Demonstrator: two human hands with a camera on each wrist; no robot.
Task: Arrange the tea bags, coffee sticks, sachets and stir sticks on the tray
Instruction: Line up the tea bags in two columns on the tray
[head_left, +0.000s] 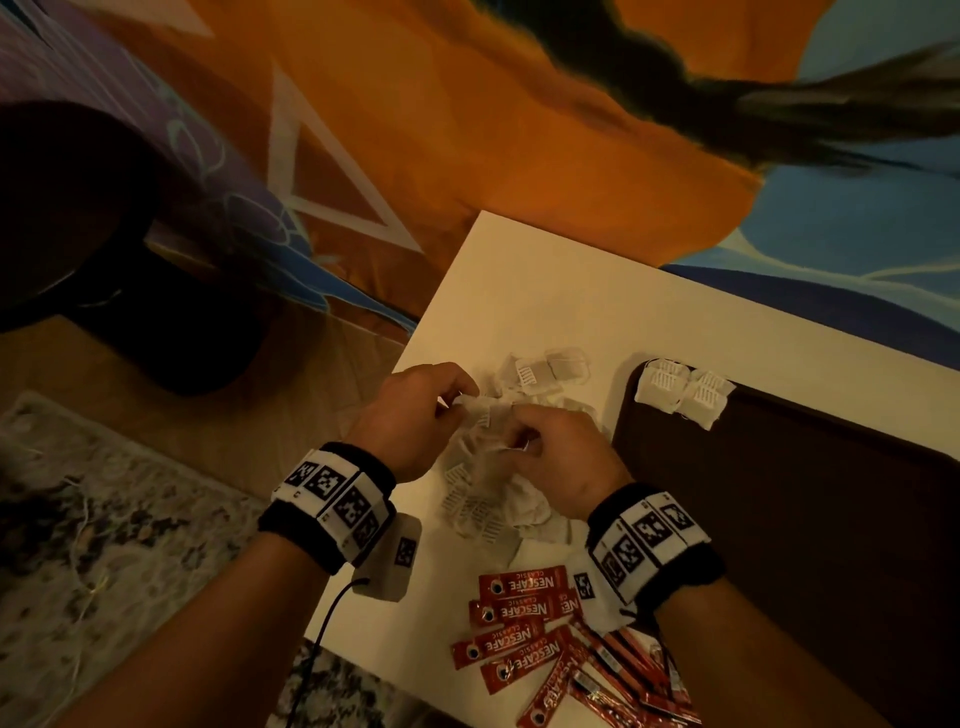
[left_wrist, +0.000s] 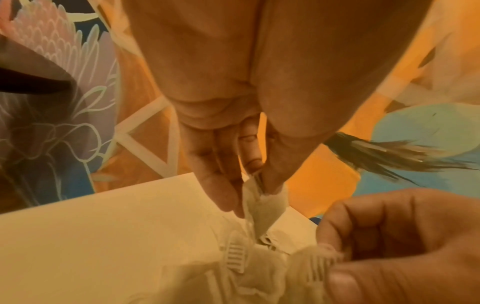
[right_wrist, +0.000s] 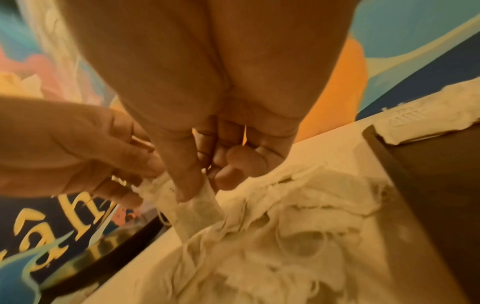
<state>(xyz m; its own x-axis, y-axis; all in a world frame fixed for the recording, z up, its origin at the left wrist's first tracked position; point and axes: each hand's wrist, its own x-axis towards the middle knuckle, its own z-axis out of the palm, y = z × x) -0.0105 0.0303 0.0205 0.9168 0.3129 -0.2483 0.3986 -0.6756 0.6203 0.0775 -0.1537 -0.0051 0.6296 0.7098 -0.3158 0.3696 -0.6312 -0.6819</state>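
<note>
— Far left? Patterned rug (head_left: 104, 519) on the floor, dark round shape (head_left: 78, 234) beyond it.

— Left hand (head_left: 415, 421)?

— Over the white table (head_left: 519, 291), near its left edge. Grip narrow: thumb and fingertips (left_wrist: 250, 162) pinched on a tea bag (left_wrist: 265, 207) lifted from the heap. Other fingers loosely bent beside the pinch.

— And below?

— Tangled pile of tea bags (head_left: 488, 499) on the table, strings knotted together, paper tags showing.

— Right hand (head_left: 561, 462)?

— Just beside the left, over the same pile. Grip also narrow: thumb and forefinger (right_wrist: 187, 181) closed on a tea bag (right_wrist: 200, 207) pulled up from the tangle; remaining fingers curled into the palm.

— Nearer the body?

— Red coffee sticks (head_left: 524, 623) fanned across the table's near edge.

— Further right?

— Dark brown tray (head_left: 805, 519) on the table, two tea bags (head_left: 680, 392) laid side by side at its far left corner, overlapping the rim.
</note>
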